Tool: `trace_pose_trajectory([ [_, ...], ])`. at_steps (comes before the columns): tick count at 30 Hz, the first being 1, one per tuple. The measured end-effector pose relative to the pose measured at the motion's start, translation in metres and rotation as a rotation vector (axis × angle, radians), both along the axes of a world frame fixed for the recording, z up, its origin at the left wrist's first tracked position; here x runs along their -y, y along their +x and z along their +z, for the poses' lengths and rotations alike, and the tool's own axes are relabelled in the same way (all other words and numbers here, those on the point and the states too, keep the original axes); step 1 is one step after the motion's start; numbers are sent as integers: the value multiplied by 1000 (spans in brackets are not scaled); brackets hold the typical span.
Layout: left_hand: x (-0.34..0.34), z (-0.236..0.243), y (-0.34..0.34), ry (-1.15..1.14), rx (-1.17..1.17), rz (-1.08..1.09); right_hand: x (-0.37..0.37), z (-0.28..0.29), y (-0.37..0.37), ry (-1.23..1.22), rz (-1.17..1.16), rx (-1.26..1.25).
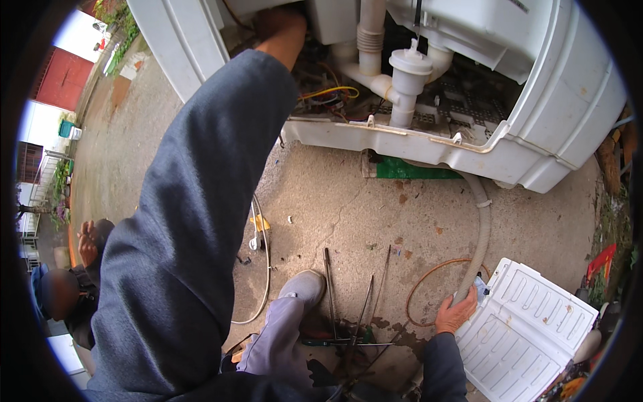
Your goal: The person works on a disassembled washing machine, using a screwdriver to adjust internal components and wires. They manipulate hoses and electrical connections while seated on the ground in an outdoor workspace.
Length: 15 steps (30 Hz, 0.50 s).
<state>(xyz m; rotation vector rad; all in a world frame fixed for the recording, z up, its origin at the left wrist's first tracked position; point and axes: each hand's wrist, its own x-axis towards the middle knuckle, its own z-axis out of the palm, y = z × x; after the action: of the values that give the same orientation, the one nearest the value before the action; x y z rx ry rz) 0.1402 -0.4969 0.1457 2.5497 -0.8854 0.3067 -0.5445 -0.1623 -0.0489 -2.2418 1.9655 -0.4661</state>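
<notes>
My left arm reaches up into the opened body of a white washing machine (402, 144). Only the wrist and the back of my left hand (280, 25) show there, in shadow, and the fingers are hidden. Near it run yellow and dark wires (335, 92). White drain pipes and a capped white pump housing (410, 70) stand to the right of them. Lower right, my right hand (458, 312) is closed round the end of a grey corrugated drain hose (483, 231), which curves down from beneath the machine.
A white ribbed panel (526, 328) lies beside my right hand. Several long screwdrivers (329, 288) rest near my shoe (301, 288). A grey power cord (269, 268) and a thin brown tube (410, 295) loop over the concrete. Another person (67, 288) is at the far left.
</notes>
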Motion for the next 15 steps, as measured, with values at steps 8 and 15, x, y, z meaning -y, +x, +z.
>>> trace_pose_trajectory([
  [8,3,1,-8,-44,-3,14,1,-2,-1,-24,0,1],
  [15,0,-2,-16,-67,-8,2,1,-2,-2,6,-4,49],
])
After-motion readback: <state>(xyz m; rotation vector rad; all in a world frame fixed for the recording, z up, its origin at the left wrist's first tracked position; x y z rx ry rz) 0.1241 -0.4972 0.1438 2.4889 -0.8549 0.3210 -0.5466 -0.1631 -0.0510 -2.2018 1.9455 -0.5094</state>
